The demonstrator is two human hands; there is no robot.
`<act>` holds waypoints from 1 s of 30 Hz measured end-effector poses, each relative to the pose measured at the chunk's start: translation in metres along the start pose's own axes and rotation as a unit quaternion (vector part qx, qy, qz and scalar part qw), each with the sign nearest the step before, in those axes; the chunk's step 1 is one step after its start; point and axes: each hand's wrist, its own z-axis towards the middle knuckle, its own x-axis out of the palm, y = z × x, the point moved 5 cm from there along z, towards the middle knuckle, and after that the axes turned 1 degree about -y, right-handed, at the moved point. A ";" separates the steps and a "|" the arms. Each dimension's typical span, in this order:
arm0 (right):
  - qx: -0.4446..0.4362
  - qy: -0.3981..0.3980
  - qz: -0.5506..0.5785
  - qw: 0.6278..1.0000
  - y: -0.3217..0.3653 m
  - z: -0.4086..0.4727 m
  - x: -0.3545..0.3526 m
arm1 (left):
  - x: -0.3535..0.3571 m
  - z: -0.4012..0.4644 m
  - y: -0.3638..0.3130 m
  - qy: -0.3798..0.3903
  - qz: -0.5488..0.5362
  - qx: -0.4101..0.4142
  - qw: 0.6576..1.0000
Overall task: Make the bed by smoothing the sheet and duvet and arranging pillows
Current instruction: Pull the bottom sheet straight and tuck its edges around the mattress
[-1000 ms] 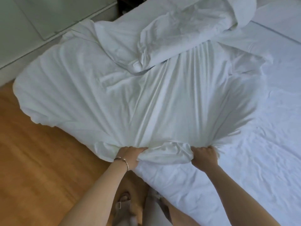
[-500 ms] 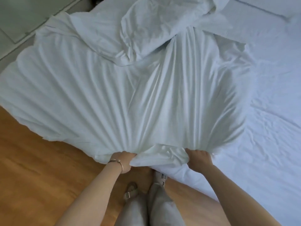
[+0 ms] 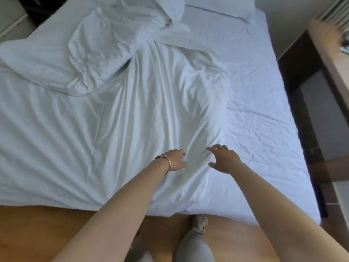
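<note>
Left hand point(image 3: 174, 159), lower centre of frame: fingers loosely spread, holding nothing, over duvet point(image 3: 105, 118); contact with fabric unclear. Bracelet point(image 3: 168, 164) on left wrist. Right hand point(image 3: 223, 159) just beside it, fingers spread apart, empty, fingertips at duvet's creased right edge. Duvet covers left and centre of bed, folds fanning toward hands, bunched mound at upper left. Bare wrinkled sheet point(image 3: 264, 133) on right side. Pillow point(image 3: 222, 6) at top centre. Wooden floor point(image 3: 37, 233) along bottom.
</note>
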 end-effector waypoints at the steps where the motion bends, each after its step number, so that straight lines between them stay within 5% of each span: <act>1: 0.015 -0.008 0.017 1.000 -0.017 0.008 -0.006 | -0.004 0.014 -0.021 -0.009 -0.001 0.010 1.000; 6: 0.031 -0.031 0.099 0.994 -0.097 0.073 -0.021 | -0.019 0.113 -0.101 -0.103 -0.016 0.019 0.994; 9: 0.063 -0.024 0.253 0.965 -0.148 0.132 -0.020 | -0.031 0.183 -0.135 -0.202 -0.014 -0.072 0.977; 12: 0.077 -0.008 0.340 0.937 -0.190 0.182 -0.016 | -0.039 0.242 -0.149 -0.211 0.038 -0.170 0.962; 15: 0.061 -0.010 0.375 0.925 -0.214 0.226 -0.023 | -0.051 0.272 -0.129 -0.259 -0.009 -0.149 0.954; 17: 0.050 -0.005 0.448 0.893 -0.214 0.249 -0.033 | -0.060 0.263 -0.103 -0.328 -0.190 -0.115 0.918; 20: 0.027 0.018 0.608 0.793 -0.187 0.276 -0.051 | -0.073 0.231 -0.063 -0.385 -0.407 -0.113 0.821; 25: 0.014 0.097 0.737 0.669 -0.113 0.307 -0.074 | -0.080 0.192 -0.010 -0.436 -0.519 -0.147 0.720; 28: -0.025 0.127 0.791 0.598 -0.067 0.318 -0.090 | -0.076 0.183 0.001 -0.456 -0.434 -0.215 0.746; 30: -0.035 0.063 0.772 0.632 -0.055 0.320 -0.106 | -0.086 0.182 -0.017 -0.455 -0.288 -0.210 0.817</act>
